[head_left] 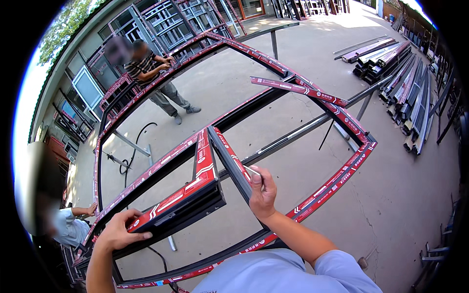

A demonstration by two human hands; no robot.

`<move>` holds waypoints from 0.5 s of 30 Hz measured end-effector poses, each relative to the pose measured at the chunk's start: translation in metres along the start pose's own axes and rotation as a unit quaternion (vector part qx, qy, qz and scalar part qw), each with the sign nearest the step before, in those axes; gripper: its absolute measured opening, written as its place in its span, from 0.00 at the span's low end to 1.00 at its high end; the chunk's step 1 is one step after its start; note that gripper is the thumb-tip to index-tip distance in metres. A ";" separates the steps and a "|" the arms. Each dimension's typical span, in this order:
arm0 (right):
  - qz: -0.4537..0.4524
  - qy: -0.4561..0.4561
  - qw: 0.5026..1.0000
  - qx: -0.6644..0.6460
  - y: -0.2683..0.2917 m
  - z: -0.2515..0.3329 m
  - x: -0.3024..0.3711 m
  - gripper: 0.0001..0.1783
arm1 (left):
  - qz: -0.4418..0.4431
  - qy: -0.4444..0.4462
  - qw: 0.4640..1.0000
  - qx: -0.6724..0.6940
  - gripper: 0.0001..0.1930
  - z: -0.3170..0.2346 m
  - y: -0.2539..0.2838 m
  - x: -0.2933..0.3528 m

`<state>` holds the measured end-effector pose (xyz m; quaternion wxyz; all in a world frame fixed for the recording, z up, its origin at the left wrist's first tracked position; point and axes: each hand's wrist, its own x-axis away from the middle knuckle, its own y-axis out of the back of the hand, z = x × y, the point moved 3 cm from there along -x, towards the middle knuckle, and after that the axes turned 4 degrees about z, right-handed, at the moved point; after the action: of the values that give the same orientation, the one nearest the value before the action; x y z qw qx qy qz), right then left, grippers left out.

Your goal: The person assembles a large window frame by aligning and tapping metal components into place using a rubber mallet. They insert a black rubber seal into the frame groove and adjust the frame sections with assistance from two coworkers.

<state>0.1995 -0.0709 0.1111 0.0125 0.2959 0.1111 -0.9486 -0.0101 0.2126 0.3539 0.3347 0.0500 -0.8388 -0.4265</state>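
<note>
My left hand [121, 229] is wrapped over the end of a thick dark window-frame profile [181, 207] covered in red protective film. That profile slants up to the right and meets a second red-filmed piece [204, 155] near a corner. My right hand [263, 193] is closed at a narrower dark and red bar [233, 163] running down from that corner. A thin pale stick [252, 170] shows at its fingertips; its exact kind cannot be made out. Beneath and around these pieces lies a large red-filmed frame [312, 205], with a crossbar through its middle.
A loose red-filmed strip [298, 91] rests across the frame's far right side. Metal supports [288, 139] stand below. A person in a striped shirt [141, 66] touches the far edge; another person's hand [92, 210] is at the left. Profile stacks [383, 58] lie on the ground to the right.
</note>
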 end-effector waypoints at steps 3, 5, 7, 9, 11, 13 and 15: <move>0.007 0.089 0.987 -0.133 -0.093 0.018 -0.075 0.13 | 0.000 -0.014 0.997 0.075 0.33 -0.017 0.067 -0.006; 0.009 0.084 0.973 -0.217 -0.137 0.031 -0.104 0.14 | -0.023 -0.017 0.999 0.017 0.34 -0.023 0.105 -0.007; 0.015 0.048 0.960 -0.275 -0.171 0.037 -0.121 0.14 | -0.057 -0.036 0.998 0.018 0.33 -0.027 0.127 -0.018; 0.002 0.053 0.954 -0.296 -0.202 0.037 -0.139 0.15 | -0.097 -0.014 0.995 -0.008 0.33 -0.013 0.164 -0.017; -0.024 0.043 0.955 -0.291 -0.220 0.040 -0.167 0.14 | -0.175 -0.029 0.984 -0.023 0.35 0.000 0.195 -0.035; -0.037 0.024 0.953 -0.299 -0.249 0.043 -0.192 0.14 | -0.305 -0.038 0.951 -0.035 0.38 0.007 0.223 -0.042; -0.044 0.021 0.959 -0.278 -0.270 0.037 -0.225 0.14 | -0.460 -0.062 0.883 -0.075 0.43 -0.010 0.223 -0.062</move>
<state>0.3404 0.1743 0.3229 0.0498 0.2956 0.3833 -0.8736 0.0888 0.3697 0.4928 0.0515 0.3784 -0.7058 -0.5966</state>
